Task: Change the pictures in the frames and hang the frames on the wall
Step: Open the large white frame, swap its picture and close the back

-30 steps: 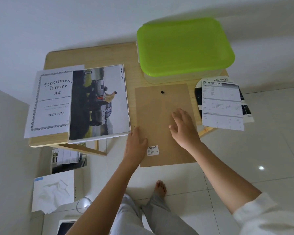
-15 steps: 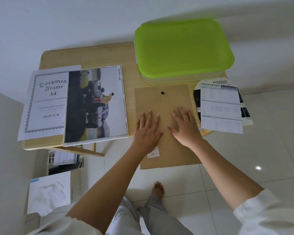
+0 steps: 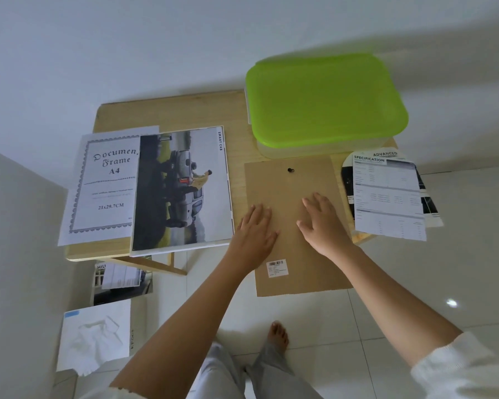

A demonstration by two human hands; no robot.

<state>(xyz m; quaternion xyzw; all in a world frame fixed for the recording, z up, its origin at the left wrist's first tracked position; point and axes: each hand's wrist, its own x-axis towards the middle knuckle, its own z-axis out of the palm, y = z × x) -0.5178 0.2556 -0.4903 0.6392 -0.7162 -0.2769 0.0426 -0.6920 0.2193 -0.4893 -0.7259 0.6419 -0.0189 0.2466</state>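
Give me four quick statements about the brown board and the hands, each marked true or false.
1. The left hand and right hand both rest flat on the brown board. True.
2. The barcode sticker sits at the board's far edge. False: it is by the near edge.
3. The green-lidded box stands beyond the board. True.
4. The car picture lies right of the board. False: it lies to its left.

White sleeves, light grey trousers, bare foot
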